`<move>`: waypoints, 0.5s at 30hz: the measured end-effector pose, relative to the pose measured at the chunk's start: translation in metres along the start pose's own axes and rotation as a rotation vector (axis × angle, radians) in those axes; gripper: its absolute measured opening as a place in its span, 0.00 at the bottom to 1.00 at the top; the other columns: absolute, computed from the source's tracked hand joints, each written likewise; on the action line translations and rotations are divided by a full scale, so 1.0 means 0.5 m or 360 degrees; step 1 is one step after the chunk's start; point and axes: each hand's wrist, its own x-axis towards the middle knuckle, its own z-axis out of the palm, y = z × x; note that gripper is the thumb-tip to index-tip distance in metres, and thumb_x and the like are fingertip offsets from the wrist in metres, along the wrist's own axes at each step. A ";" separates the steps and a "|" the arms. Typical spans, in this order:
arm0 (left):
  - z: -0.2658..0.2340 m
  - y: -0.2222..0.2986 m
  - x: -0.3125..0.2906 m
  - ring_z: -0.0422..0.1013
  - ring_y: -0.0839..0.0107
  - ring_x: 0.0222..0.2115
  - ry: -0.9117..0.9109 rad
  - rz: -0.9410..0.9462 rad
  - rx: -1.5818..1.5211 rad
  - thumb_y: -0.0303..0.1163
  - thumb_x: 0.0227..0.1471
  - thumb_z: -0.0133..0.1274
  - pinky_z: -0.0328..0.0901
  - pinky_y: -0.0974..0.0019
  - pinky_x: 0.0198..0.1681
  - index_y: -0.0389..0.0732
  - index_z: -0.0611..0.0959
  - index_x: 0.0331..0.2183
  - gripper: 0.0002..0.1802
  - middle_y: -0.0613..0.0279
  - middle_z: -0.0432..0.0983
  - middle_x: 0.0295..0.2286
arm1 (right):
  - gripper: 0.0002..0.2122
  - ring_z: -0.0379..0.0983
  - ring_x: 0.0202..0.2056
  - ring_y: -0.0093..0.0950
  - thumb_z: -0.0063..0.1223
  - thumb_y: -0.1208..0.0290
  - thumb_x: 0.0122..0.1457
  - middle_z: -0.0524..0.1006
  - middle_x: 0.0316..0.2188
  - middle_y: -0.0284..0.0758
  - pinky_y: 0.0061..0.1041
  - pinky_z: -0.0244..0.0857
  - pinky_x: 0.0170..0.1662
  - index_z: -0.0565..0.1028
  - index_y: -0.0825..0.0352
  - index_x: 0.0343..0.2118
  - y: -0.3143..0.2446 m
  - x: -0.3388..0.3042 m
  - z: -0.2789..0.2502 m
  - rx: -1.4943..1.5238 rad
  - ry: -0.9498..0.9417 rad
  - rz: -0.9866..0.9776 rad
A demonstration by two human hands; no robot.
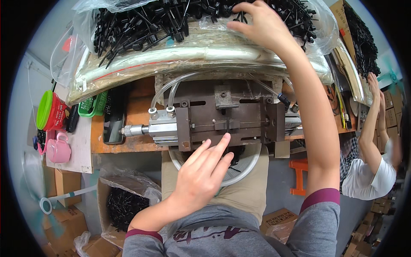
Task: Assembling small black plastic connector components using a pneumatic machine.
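My left hand (199,175) is held palm down in front of a metal clamping fixture (205,115), its fingers stretched out. The index fingertip meets the lower end of a thin black part (227,125) standing in the fixture's middle slot; whether it presses on it I cannot tell. My right hand (267,25) reaches to the far side, over a heap of black plastic stemmed parts (145,25) in a clear plastic bag. Its thumb and index finger are apart, with a few black stems between them, and no grip on them shows.
Clear air hoses (165,88) run to cylinders on the fixture. A phone (114,118), green basket (99,104), red tub (55,112) and pink cup (59,149) stand left. Below are a white basket (250,165) and a box of black parts (128,207). Another person (370,171) works at right.
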 end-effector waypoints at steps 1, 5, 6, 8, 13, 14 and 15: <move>0.011 -0.002 0.000 0.79 0.58 0.40 0.0015 0.0010 0.0062 0.24 0.44 0.66 0.74 0.56 0.50 0.35 0.85 0.40 0.17 0.46 0.77 0.53 | 0.16 0.78 0.41 0.38 0.65 0.58 0.57 0.80 0.38 0.40 0.36 0.72 0.47 0.82 0.61 0.44 0.013 0.004 0.008 0.0104 -0.0203 0.0037; 0.033 -0.006 0.001 0.78 0.63 0.32 -0.0003 0.0021 0.0267 0.26 0.44 0.66 0.74 0.64 0.40 0.34 0.85 0.38 0.16 0.47 0.77 0.54 | 0.12 0.78 0.39 0.39 0.65 0.62 0.58 0.80 0.37 0.41 0.35 0.72 0.46 0.83 0.62 0.41 0.023 -0.028 -0.003 0.0306 -0.0442 0.0060; 0.035 -0.006 0.002 0.78 0.64 0.30 -0.0032 0.0018 0.0306 0.26 0.43 0.66 0.73 0.65 0.38 0.34 0.85 0.38 0.16 0.47 0.77 0.54 | 0.11 0.78 0.39 0.38 0.65 0.63 0.58 0.80 0.38 0.41 0.35 0.72 0.46 0.83 0.63 0.40 0.019 -0.042 -0.016 0.0332 -0.0440 0.0049; 0.036 -0.009 0.007 0.77 0.65 0.28 -0.0022 0.0013 0.0323 0.27 0.43 0.67 0.73 0.66 0.35 0.35 0.85 0.37 0.16 0.48 0.77 0.54 | 0.10 0.78 0.36 0.29 0.65 0.67 0.58 0.82 0.35 0.36 0.28 0.71 0.42 0.83 0.64 0.41 0.005 -0.072 -0.046 0.0563 -0.0305 0.0141; 0.035 -0.013 0.022 0.77 0.67 0.25 -0.0062 -0.0040 0.0293 0.29 0.43 0.68 0.72 0.67 0.33 0.36 0.85 0.37 0.16 0.49 0.78 0.53 | 0.11 0.76 0.35 0.18 0.64 0.70 0.61 0.83 0.35 0.30 0.19 0.69 0.40 0.83 0.68 0.43 -0.020 -0.117 -0.133 0.1435 -0.0333 0.0541; 0.032 -0.011 0.024 0.77 0.67 0.25 -0.0071 -0.0052 0.0300 0.29 0.43 0.68 0.72 0.68 0.32 0.36 0.85 0.37 0.16 0.49 0.78 0.53 | 0.10 0.75 0.35 0.16 0.63 0.71 0.61 0.83 0.34 0.29 0.18 0.69 0.40 0.83 0.69 0.43 -0.026 -0.128 -0.148 0.1495 -0.0352 0.0552; 0.028 -0.011 0.027 0.77 0.67 0.24 -0.0089 -0.0039 0.0303 0.30 0.43 0.68 0.72 0.68 0.31 0.37 0.85 0.37 0.16 0.49 0.78 0.53 | 0.10 0.74 0.36 0.15 0.63 0.72 0.62 0.82 0.34 0.28 0.17 0.68 0.40 0.82 0.70 0.43 -0.033 -0.140 -0.161 0.1549 -0.0365 0.0562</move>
